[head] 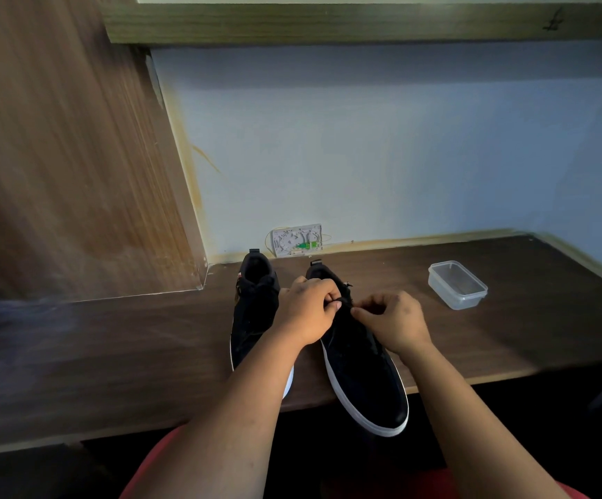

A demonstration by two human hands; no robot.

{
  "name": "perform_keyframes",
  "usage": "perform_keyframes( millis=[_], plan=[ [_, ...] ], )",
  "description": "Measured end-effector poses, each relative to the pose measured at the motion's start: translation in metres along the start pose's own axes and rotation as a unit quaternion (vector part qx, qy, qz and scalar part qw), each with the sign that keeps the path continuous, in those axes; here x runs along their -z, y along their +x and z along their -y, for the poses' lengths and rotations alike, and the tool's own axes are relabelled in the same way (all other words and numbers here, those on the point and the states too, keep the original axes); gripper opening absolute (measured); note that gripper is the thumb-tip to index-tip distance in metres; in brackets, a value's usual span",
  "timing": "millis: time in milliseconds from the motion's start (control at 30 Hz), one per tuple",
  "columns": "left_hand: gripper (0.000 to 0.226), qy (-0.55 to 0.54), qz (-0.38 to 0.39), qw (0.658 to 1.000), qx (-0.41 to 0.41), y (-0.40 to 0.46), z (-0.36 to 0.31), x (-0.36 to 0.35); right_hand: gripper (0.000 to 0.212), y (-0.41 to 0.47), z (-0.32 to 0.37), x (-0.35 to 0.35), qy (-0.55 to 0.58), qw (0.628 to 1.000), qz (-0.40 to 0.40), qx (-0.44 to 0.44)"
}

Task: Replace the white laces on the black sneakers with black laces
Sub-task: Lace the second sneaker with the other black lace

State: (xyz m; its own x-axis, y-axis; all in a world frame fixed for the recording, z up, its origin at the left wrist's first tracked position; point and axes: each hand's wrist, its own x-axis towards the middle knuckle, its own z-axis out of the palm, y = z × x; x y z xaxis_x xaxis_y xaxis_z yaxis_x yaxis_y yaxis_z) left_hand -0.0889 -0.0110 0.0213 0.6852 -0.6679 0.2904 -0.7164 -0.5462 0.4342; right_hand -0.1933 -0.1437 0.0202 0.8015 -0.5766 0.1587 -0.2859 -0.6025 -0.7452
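Two black sneakers with white soles sit side by side on the dark wooden counter (112, 354), toes pointing toward the person and heels toward the wall. The left sneaker (252, 318) stands a little further back, and its toe is partly hidden behind the person's left forearm. The right sneaker (364, 376) lies closer, with its toe hanging over the counter's front edge.

Both hands are working over the top of the right sneaker, close together near its tongue. The left hand (308, 311) has its fingers curled, and a short bit of black lace (339, 300) shows at its fingertips, pinched there. The right hand (393, 318) is also curled, with thumb and forefinger meeting just beside the left hand's fingertips; it seems to pinch the same lace, though the strand against the black shoe is too dark to follow. How far the lace runs through the eyelets I cannot tell from here.

Off to the right, well apart from the shoes, a clear plastic container (458, 284) stands open on the counter. Against the pale wall behind the sneakers is a small white wall box (296, 241) with its cover off, showing green parts and thin yellow wires. A wooden panel (58, 156) rises at the left, and a wooden shelf edge (328, 23) runs across overhead. Red clothing (155, 466) shows at the bottom, on the person's lap.
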Motion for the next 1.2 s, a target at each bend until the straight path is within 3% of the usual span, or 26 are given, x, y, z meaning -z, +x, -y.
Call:
perform_keyframes(
  millis=[400, 533, 633, 867, 1100, 1200],
  plan=[
    [0.007, -0.016, 0.003, 1.000, 0.007, 0.002, 0.000, -0.002, 0.017, -0.008, -0.001, -0.028, -0.084, 0.986, -0.120, 0.081],
    [0.008, -0.040, 0.020, 0.999, 0.017, 0.002, 0.000, -0.003, 0.028, -0.012, -0.002, -0.036, -0.166, 0.958, -0.167, 0.165],
    [0.009, -0.044, 0.016, 0.999, 0.016, 0.002, 0.002, -0.003, 0.025, -0.015, -0.005, -0.042, -0.193, 0.937, -0.183, 0.227],
    [0.008, -0.052, 0.004, 0.998, 0.038, 0.004, 0.007, -0.005, 0.012, -0.009, -0.012, -0.042, -0.104, 0.958, -0.136, 0.230],
    [0.006, -0.066, 0.010, 0.998, 0.015, 0.004, 0.008, -0.005, 0.031, -0.002, -0.017, -0.035, -0.070, 0.972, -0.084, 0.206],
    [0.006, -0.085, 0.010, 0.996, 0.001, 0.001, 0.008, -0.006, 0.025, -0.001, -0.019, -0.034, -0.053, 0.976, -0.080, 0.197]
  ],
)
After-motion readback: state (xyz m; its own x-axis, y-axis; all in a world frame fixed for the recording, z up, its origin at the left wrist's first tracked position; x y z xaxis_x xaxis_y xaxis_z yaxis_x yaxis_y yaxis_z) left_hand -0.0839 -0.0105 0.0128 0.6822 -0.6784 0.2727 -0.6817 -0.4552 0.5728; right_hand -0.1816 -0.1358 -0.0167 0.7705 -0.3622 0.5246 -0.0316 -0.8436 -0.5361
